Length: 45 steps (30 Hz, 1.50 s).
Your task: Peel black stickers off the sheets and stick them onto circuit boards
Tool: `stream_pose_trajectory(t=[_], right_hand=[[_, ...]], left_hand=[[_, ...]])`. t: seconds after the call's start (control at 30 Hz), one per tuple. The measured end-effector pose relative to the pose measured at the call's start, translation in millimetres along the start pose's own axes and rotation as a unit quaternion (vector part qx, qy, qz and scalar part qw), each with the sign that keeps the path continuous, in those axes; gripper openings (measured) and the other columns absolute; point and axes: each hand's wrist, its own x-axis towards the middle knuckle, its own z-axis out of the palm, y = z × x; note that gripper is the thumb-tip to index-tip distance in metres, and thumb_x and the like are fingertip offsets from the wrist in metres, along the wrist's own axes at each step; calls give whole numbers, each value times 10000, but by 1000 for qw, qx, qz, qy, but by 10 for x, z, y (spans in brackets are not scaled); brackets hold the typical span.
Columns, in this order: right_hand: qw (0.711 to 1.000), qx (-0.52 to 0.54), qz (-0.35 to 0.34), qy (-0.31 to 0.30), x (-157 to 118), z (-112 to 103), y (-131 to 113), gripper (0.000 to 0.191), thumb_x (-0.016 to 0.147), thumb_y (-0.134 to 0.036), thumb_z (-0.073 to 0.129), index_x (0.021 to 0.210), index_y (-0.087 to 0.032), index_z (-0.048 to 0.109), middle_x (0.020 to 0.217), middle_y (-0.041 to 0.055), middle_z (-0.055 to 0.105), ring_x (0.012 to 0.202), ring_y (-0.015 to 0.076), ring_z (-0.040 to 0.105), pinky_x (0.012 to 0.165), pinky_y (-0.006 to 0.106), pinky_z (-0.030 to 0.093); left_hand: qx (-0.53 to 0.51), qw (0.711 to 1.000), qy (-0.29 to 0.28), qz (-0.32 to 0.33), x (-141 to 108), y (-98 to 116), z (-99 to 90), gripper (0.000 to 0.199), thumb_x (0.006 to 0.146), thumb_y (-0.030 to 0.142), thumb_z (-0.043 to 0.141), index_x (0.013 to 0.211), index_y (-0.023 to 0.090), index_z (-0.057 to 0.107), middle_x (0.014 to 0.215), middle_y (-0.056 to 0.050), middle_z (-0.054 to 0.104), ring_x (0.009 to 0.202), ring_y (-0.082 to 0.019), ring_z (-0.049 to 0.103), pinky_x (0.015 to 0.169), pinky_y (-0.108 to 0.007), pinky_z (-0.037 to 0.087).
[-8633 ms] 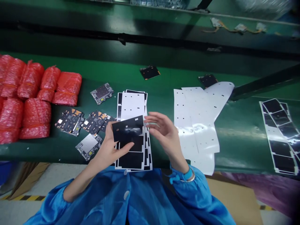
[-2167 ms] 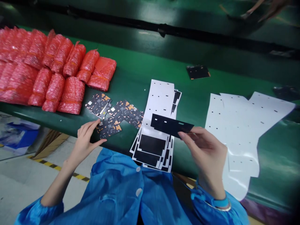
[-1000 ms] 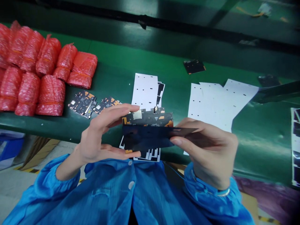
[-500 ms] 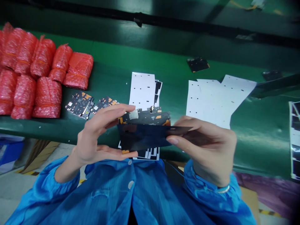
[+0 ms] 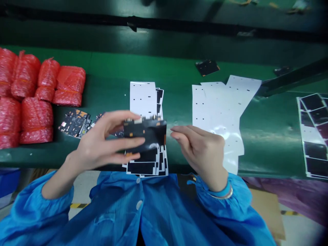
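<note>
Circuit board (image 5: 143,122) faced with a black adhesive sheet (image 5: 146,138), held in the left hand (image 5: 99,145) over the near end of a stack of die-cut black sheets on white backing (image 5: 143,100). Left fingers are spread across the board's face. Right hand (image 5: 201,153) open, fingers lightly curled, just beside the board and not touching it. Loose white liner sheets (image 5: 217,116) with small square holes lie right of the stack; at far right, a strip of black panels on white carrier (image 5: 311,133). Left of the hands: loose circuit boards (image 5: 73,123), next to red bubble-wrap bundles (image 5: 36,99). One further board (image 5: 207,67) lies toward the far side of the glossy green bench (image 5: 107,68), which has a black rail (image 5: 133,22) beyond it. Below the bench edge: pale floor (image 5: 82,184), yellow-and-black tape (image 5: 78,205), cardboard (image 5: 266,212) and purple sheeting (image 5: 289,194). Blue smock sleeves (image 5: 30,215) cover both forearms up to the wrists
</note>
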Motion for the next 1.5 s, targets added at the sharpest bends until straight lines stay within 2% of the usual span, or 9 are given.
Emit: stream_pose_trajectory(t=[0.1,0.17,0.27,0.37,0.5,0.73,0.87,1.07,1.5], right_hand=[[995,57,-25,-78,-41,243,133,513,923,-577,624,1265,-201,688,1204,137,762,1143,309,722,916,440,611],[981,85,-71,-160,-99,470,155,872,802,-586,760,1525,-208,453,1573,174,485,1508,366,387,1192,593,401],[963,87,-87,-238,-212,780,173,1094,764,-539,812,1627,-213,224,1682,176,251,1581,359,146,1265,652,198],[972,124,-67,-187,-266,900,229,797,905,-415,707,1588,-249,332,1605,134,440,1539,302,316,1280,614,210],[964,234,1,-126,-175,767,262,668,909,-371,716,1515,-273,453,1488,83,600,1433,275,509,1264,561,309],[952,255,29,-166,-10,605,185,766,862,-434,763,1532,-323,410,1576,69,502,1471,293,459,1270,585,282],[988,140,-14,-60,-31,555,68,837,815,-481,798,1528,-251,426,1664,152,333,1577,382,169,1250,665,255],[973,98,-208,30,-92,481,-181,166,956,-147,639,1104,-207,687,1054,57,814,1035,214,769,1176,607,441],[981,132,-138,21,-143,534,-209,146,880,-52,646,836,-192,645,757,9,770,679,151,735,949,436,619]], left_hand=[[51,997,45,34,563,-434,28,317,881,465,731,1071,212,735,1561,-19,440,1513,-302,361,1204,-477,460],[95,993,61,-19,875,-726,94,540,949,587,514,1117,106,692,1699,5,145,1567,-405,53,1222,-459,354],[130,988,30,-79,967,-929,202,620,974,569,429,1222,36,626,1708,-93,-84,1527,-502,-45,1218,-518,291],[144,985,26,-97,600,-757,233,524,872,424,747,1303,167,599,1655,-184,248,1550,-444,233,1191,-646,375],[52,985,-34,-163,-95,-316,239,361,955,455,625,1208,198,633,1179,-99,651,1053,-255,694,944,-444,594],[-164,965,36,-203,-528,-60,590,215,983,327,586,856,191,693,895,-48,673,813,-159,664,698,-264,535],[-215,951,85,-206,-535,-21,681,169,965,252,603,845,187,703,848,-34,667,760,-140,655,628,-233,514],[-204,954,116,-187,-517,66,748,139,950,174,600,837,176,679,827,-14,644,723,-110,623,631,-210,478],[-206,957,107,-174,-422,132,881,164,906,146,587,746,181,575,736,15,527,662,-101,506,617,-211,418]])
